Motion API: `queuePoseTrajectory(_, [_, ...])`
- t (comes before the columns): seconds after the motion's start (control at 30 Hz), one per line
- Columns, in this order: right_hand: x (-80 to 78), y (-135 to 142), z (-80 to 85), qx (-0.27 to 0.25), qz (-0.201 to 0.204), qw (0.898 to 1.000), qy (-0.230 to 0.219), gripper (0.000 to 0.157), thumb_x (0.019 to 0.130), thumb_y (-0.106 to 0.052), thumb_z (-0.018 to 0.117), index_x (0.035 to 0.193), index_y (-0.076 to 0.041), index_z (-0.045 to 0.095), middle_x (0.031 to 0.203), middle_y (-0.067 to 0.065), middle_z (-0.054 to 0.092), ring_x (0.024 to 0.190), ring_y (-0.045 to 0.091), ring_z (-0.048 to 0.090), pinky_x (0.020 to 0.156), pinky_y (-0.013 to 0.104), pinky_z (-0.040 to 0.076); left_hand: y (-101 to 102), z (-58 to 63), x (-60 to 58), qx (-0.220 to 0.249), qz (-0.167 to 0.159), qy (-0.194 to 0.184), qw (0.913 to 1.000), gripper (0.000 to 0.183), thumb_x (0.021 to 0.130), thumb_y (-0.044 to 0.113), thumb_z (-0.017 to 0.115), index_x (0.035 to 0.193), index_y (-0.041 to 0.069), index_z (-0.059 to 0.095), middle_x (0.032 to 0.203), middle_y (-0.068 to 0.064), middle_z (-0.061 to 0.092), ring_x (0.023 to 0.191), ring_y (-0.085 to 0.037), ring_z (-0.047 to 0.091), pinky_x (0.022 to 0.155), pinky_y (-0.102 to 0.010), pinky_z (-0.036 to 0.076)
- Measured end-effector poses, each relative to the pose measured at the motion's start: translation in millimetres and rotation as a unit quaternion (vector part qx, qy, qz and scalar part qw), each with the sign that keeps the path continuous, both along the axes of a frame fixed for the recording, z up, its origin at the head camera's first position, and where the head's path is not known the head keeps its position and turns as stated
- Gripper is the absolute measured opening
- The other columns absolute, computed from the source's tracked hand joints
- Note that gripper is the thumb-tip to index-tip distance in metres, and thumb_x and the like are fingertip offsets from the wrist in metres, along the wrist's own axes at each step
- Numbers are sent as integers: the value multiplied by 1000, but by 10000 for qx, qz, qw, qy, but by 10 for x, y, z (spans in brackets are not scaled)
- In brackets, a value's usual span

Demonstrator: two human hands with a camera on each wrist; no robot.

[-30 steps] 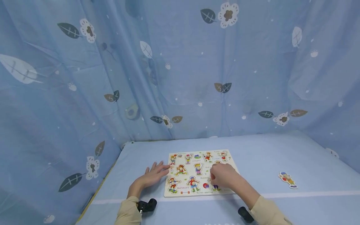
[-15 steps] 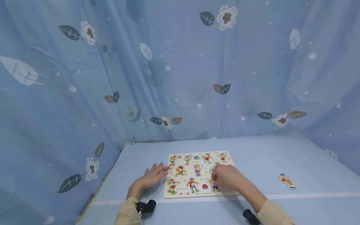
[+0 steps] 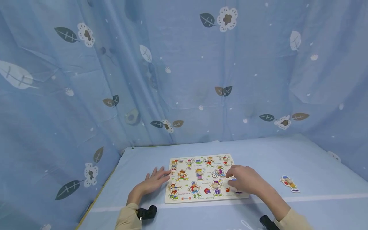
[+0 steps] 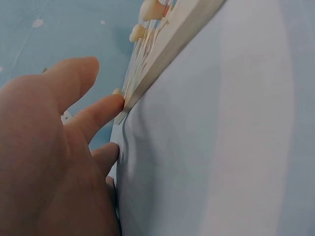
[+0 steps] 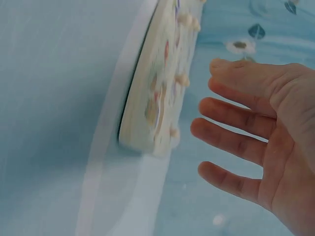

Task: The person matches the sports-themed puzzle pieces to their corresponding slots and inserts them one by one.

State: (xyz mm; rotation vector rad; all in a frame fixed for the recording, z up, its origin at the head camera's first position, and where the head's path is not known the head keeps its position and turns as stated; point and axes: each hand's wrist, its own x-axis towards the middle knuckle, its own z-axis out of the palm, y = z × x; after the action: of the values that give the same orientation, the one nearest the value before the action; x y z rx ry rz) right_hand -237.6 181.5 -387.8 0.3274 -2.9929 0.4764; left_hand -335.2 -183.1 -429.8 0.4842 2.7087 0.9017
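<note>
A knobbed wooden puzzle board (image 3: pixel 187 200) with several sports figures lies on the table. My left hand (image 3: pixel 150 183) rests at its left side with fingers spread; in the left wrist view a fingertip touches the board's edge. Over the board's right part is my right hand (image 3: pixel 244 179), its fingers relaxed and holding nothing. The right wrist view shows those fingers (image 5: pixel 231 140) apart from the pegs. A baseball figure piece (image 3: pixel 216 187) sits in the lower row, left of the right hand. That hand partly covers a blue-capped figure at the lower right.
One loose puzzle piece (image 3: pixel 289 184), a figure in a blue cap, lies on the table to the right of the board. A pale stripe (image 3: pixel 319 197) crosses the tablecloth (image 3: pixel 267 159). Behind the table hangs a blue patterned curtain (image 3: pixel 184 80).
My right hand has let go of the baseball figure piece and moved right, its fingers loosening and uncovering that piece. The left hand stays at the board's edge. The head view has shifted slightly.
</note>
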Motion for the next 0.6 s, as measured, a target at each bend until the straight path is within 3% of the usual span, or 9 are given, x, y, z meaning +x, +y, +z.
queuePoseTrajectory(0.33, [89,493,14,-140,-423,9990,-49,21,82,-18,80,102,-14,75,100,-2,68,94,21,65,82,47,57,25,24,24,114,-95,26,9999,49,102,40,46,144,17,52,163,-18,20,151,-43,-2,117,-65,-8])
queuePoseTrajectory(0.6, [119,825,37,-394,-403,9984,69,23,85,-18,77,106,-8,74,98,-1,69,92,23,63,77,45,56,6,-14,-25,-34,-12,-7,10000,50,102,42,46,145,18,52,163,-17,19,151,-42,-2,117,-64,-9])
